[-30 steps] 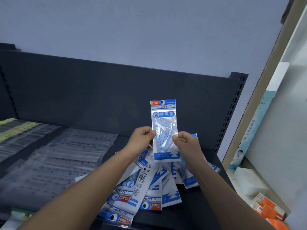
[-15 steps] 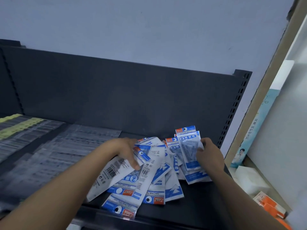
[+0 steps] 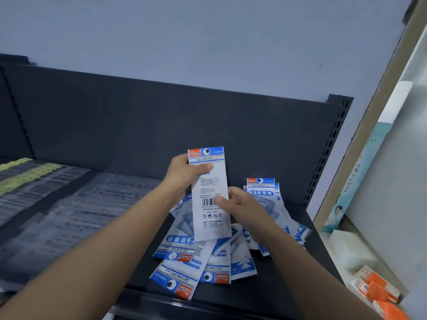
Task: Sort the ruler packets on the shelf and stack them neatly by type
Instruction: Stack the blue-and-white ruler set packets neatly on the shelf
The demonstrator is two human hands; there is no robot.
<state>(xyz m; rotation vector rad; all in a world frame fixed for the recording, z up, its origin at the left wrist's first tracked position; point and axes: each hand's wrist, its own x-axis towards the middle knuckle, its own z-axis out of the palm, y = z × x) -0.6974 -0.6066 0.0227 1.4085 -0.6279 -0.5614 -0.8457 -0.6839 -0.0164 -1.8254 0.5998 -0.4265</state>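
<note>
White-backed ruler packet (image 3: 209, 195) upright, barcode showing, both hands gripping.

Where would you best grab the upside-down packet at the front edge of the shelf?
Pinch the front packet by its stiff printed header, coming from the front shelf edge. That end lies nearest and uncovered; its far end is tucked under the pile.

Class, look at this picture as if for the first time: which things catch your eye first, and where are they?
First, the white packet held upright at centre, barcode side facing us, in the left hand and right hand. Below it, a loose heap of blue-and-white packets fans over the dark shelf. Right of the hands, a neater stack stands by the back panel.
</note>
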